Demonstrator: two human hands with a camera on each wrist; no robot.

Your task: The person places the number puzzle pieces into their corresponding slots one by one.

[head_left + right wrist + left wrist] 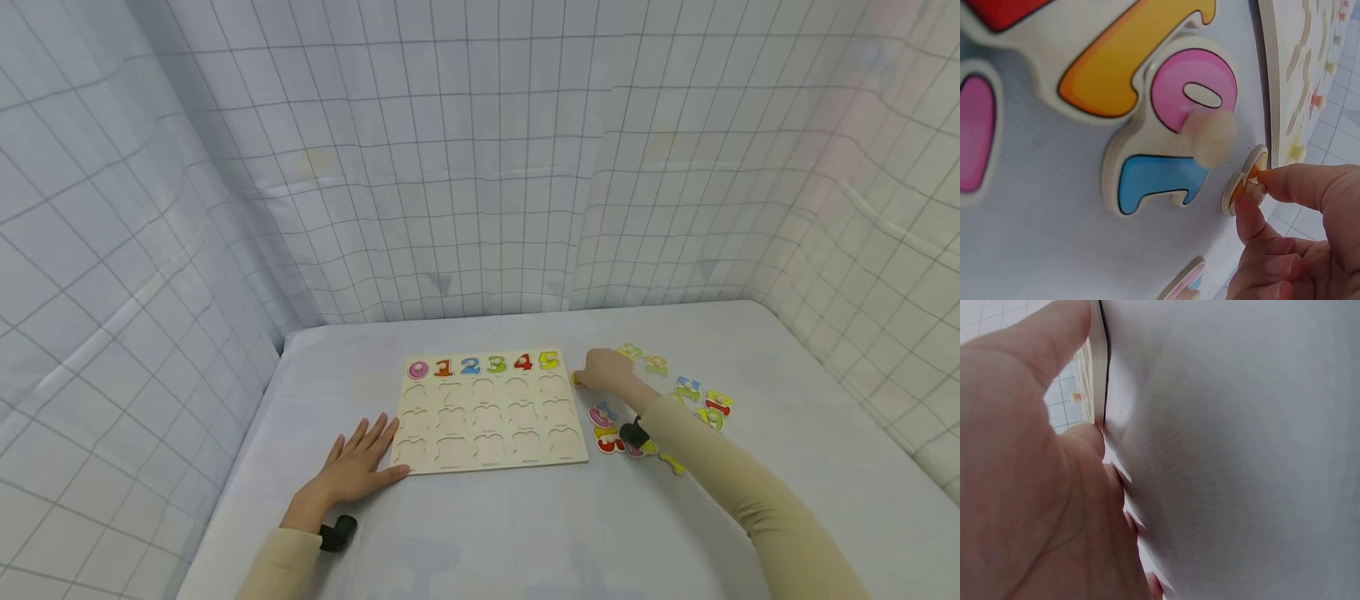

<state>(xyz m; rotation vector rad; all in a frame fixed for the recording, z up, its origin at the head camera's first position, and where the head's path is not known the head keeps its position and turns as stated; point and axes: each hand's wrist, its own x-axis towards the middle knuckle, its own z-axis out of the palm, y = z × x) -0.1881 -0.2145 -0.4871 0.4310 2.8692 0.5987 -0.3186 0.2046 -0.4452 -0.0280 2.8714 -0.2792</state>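
Observation:
A wooden number puzzle board [487,423] lies on the table, with numbers 0 to 5 seated along its top row and bare recesses below. My left hand [356,468] rests with spread fingers at the board's left edge, its thumb touching the lower left corner. Just beyond the board's right edge, my right hand [609,372] pinches a small orange number piece [1232,195] between thumb and forefinger by its knob. Which digit it bears is hard to make out. Close by lies a pink-and-blue 10 piece [1194,94] with a wooden knob.
Several loose number pieces lie right of the board, among them a red-and-yellow 15 [609,442], a blue piece [687,387] and an orange one [656,364]. The right forearm covers part of this group. Gridded white cloth [495,167] hangs behind the table.

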